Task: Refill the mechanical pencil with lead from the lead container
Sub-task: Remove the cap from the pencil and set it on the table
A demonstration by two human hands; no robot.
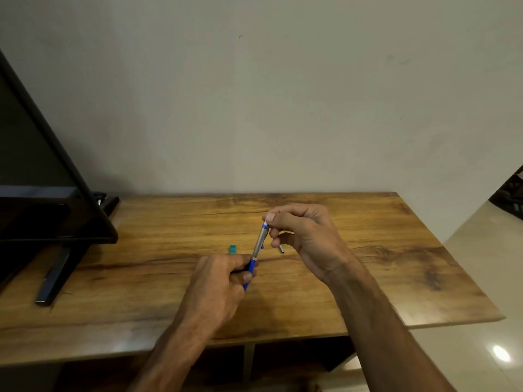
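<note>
Left hand [223, 281] is gripping the mechanical pencil [259, 244] low, axis slanting up-away; right hand [305, 236] is pinching its top (silver cap [281, 249] tucked below). Lead container [232, 249] is lying just left of pencil, nearer left hand.

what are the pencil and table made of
Pencil: the upper barrel looks like metal, grey with a dull satin sheen. The lower part is blue, probably plastic or rubber. Table: wood or wood-look laminate, with brown grain, knots and a semi-gloss glare near the front edge.
</note>
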